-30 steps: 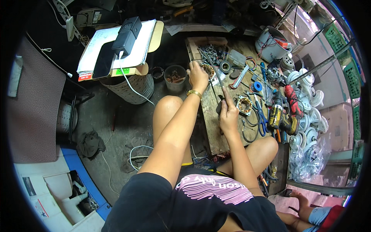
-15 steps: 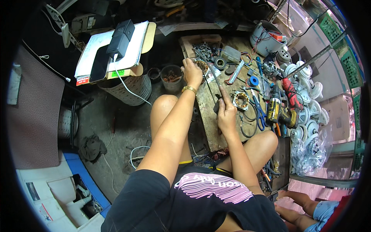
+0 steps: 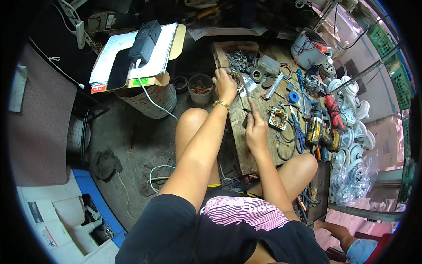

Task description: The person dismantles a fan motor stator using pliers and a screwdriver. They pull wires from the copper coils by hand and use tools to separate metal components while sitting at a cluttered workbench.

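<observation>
Copper-wound ring [image 3: 236,78] at table's [image 3: 246,154] left edge. My left hand [image 3: 226,86] curls beside it; cannot tell if pinching. My right hand [image 3: 256,128] closed round long thin tool [image 3: 243,82]. Nearby: second wound ring [image 3: 278,126].

Lighting: we record strong light along the right edge, pinkish in cast; tabletop [image 3: 244,152] moderately lit; notebook page [image 3: 110,52] pale and bright; plastic bag [image 3: 351,187] with glints; floor [image 3: 107,136] dim; upper background near black. Focus: centre fairly sharp. Distortion: we note fisheye bending and a black circular rim.
</observation>
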